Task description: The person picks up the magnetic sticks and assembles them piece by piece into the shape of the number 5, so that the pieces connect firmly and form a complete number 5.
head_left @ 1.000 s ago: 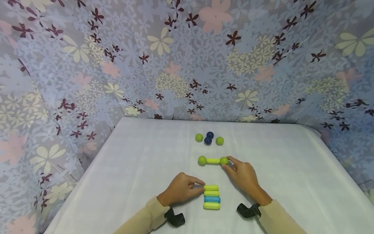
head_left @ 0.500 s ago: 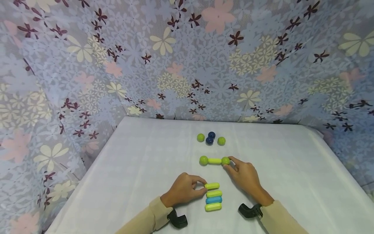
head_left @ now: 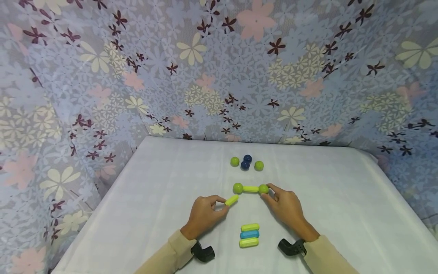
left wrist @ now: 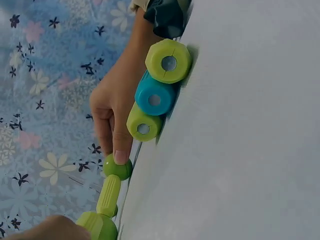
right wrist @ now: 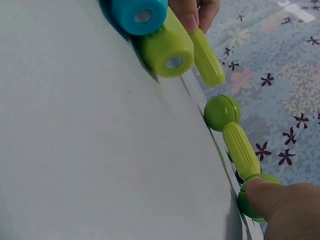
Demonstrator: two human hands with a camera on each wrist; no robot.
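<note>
My left hand pinches a yellow-green magnetic rod by one end between thumb and fingertips. Its free end points up and right, close to the left green ball of a dumbbell-like piece. That piece has a yellow-green rod between two green balls. My right hand holds the right green ball with thumb and fingers. In the right wrist view, a small gap shows between the pinched rod and the nearer ball.
Three rods lie stacked in a row nearer me: yellow-green, blue and yellow-green, with silvery discs in their ends. Farther back are two dark blue balls and two green balls on the white-covered table. A floral curtain stands behind.
My left hand has taken the top rod from the row and moved it up and left, turning it diagonal, toward the left green ball. My right hand has stayed on the right ball.
</note>
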